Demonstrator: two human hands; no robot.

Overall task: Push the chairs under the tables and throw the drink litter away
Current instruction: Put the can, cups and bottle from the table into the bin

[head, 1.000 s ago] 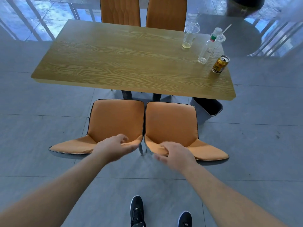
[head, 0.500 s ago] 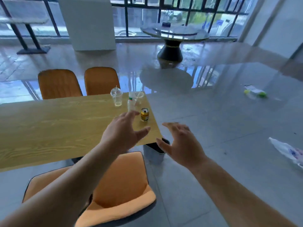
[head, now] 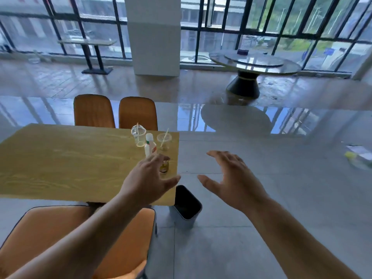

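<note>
A wooden table (head: 60,162) carries drink litter at its right end: two clear plastic cups (head: 138,137) (head: 164,140) with straws, a plastic bottle (head: 150,147) and a gold can (head: 164,167). My left hand (head: 147,182) hovers open over that corner, partly hiding the can. My right hand (head: 233,178) is open in the air to the right of the table, over the floor. An orange chair (head: 60,234) stands at the near side, its seat partly under my left arm. Two more orange chairs (head: 93,111) (head: 137,113) stand at the far side.
A grey bin (head: 186,206) with a dark inside stands on the floor by the table's near right corner. More litter (head: 358,157) lies on the floor at the far right. A round table (head: 253,63) and a white pillar (head: 153,35) are further back.
Both hands let go of the two near chair backs and rose open. The view swung up and to the right, toward the table's right end and the litter.
</note>
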